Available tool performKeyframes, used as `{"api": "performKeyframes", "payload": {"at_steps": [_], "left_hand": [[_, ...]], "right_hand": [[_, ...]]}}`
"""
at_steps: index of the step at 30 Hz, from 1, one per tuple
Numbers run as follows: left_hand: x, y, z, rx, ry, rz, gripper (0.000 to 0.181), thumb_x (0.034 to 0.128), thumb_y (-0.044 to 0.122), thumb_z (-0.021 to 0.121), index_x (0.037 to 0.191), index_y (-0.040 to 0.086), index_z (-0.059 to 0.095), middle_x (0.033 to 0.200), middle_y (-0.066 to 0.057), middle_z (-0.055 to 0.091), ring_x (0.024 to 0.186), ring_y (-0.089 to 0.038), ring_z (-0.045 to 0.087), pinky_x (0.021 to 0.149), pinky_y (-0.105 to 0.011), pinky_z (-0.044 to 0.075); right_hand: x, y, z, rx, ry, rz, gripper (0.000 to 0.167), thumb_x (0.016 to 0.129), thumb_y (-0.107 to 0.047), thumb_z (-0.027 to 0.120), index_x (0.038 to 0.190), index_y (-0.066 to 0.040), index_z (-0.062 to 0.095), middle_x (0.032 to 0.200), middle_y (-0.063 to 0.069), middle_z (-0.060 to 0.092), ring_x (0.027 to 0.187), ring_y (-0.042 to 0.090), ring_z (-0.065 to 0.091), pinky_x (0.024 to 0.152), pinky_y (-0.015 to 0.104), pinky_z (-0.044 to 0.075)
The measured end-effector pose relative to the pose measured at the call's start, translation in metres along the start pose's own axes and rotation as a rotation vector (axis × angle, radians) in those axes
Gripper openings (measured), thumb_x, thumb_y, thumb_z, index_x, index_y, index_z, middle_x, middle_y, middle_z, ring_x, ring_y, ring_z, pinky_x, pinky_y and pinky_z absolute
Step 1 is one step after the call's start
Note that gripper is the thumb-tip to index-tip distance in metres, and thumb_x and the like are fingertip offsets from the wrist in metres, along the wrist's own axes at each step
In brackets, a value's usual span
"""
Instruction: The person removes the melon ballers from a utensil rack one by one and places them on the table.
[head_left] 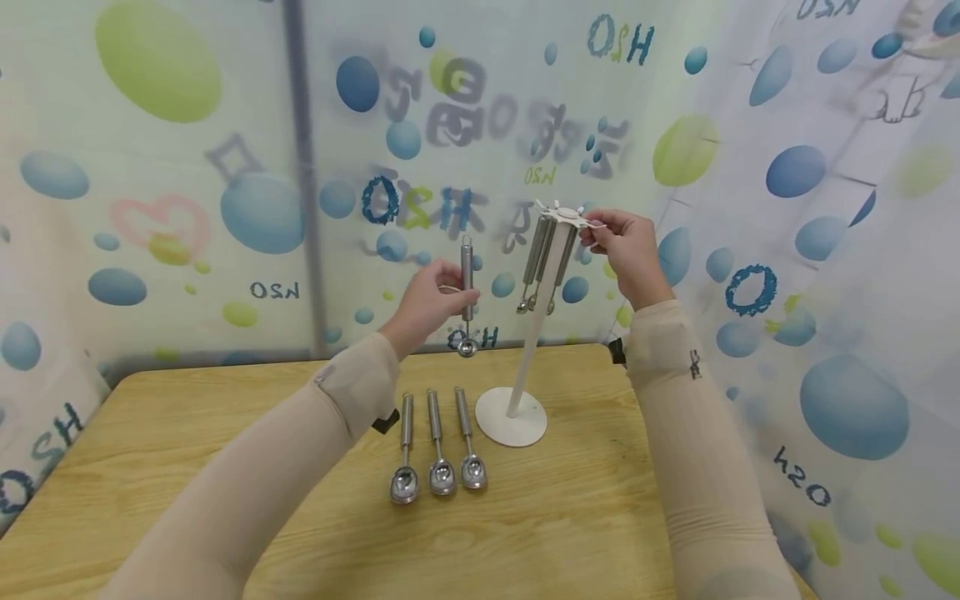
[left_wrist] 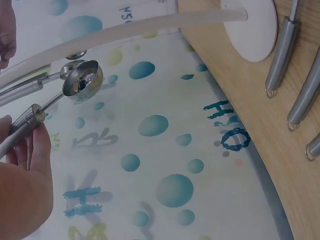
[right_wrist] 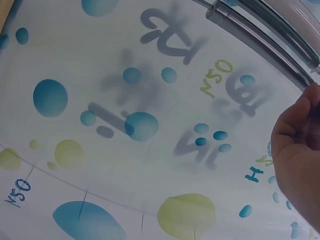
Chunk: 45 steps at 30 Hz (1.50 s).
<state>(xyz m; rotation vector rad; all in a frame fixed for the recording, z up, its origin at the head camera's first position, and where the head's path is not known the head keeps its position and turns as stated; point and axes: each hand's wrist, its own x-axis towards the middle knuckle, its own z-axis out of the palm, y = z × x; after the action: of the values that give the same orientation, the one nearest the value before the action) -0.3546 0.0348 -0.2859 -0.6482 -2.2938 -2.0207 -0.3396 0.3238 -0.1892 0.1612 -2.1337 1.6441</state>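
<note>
My left hand point(head_left: 432, 302) holds a small metal scoop point(head_left: 467, 287) by its grey handle, bowl downward, left of a white stand point(head_left: 529, 350). In the left wrist view the scoop's round bowl point(left_wrist: 84, 81) shows close up, near the hanging utensils. My right hand point(head_left: 628, 250) pinches a hook at the right side of the stand's top ring; its fingertips are partly hidden. Several metal utensils point(head_left: 534, 258) with grey handles hang from that ring. The right wrist view shows one hanging handle point(right_wrist: 260, 42) beside the fingers.
Three larger metal scoops point(head_left: 438, 450) lie side by side on the wooden table point(head_left: 570, 517), left of the stand's round white base point(head_left: 495, 425). A patterned curtain point(head_left: 360, 275) hangs behind the table and along its right side.
</note>
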Motion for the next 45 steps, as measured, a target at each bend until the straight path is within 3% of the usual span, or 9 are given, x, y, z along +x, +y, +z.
{"api": "performKeyframes", "payload": {"at_steps": [9, 24, 45], "left_hand": [[-0.012, -0.013, -0.016, -0.020, -0.018, -0.038, 0.031, 0.0947, 0.016, 0.074, 0.118, 0.005, 0.057, 0.114, -0.012, 0.063, 0.101, -0.027, 0.065, 0.089, -0.043, 0.059], [-0.026, -0.037, -0.037, 0.030, -0.025, -0.109, 0.030, 0.0944, 0.013, 0.074, 0.116, 0.004, 0.055, 0.114, -0.014, 0.062, 0.104, -0.028, 0.063, 0.088, -0.044, 0.059], [-0.046, -0.058, -0.053, 0.025, -0.048, -0.175, 0.035, 0.0942, 0.016, 0.075, 0.119, 0.003, 0.054, 0.117, -0.014, 0.061, 0.107, -0.027, 0.063, 0.087, -0.039, 0.059]], "right_hand": [[-0.001, -0.001, 0.000, -0.001, 0.011, 0.003, 0.015, 0.103, -0.005, 0.058, 0.108, -0.003, 0.072, 0.084, 0.000, 0.070, 0.080, 0.013, 0.066, 0.085, 0.027, 0.056], [-0.002, -0.003, 0.004, 0.001, 0.014, 0.013, 0.017, 0.103, -0.004, 0.057, 0.112, 0.001, 0.070, 0.081, -0.001, 0.070, 0.077, 0.012, 0.066, 0.076, 0.020, 0.057], [-0.003, 0.000, 0.002, 0.010, 0.011, -0.008, 0.017, 0.103, -0.005, 0.057, 0.110, -0.002, 0.072, 0.081, 0.000, 0.069, 0.078, 0.013, 0.066, 0.080, 0.025, 0.057]]}}
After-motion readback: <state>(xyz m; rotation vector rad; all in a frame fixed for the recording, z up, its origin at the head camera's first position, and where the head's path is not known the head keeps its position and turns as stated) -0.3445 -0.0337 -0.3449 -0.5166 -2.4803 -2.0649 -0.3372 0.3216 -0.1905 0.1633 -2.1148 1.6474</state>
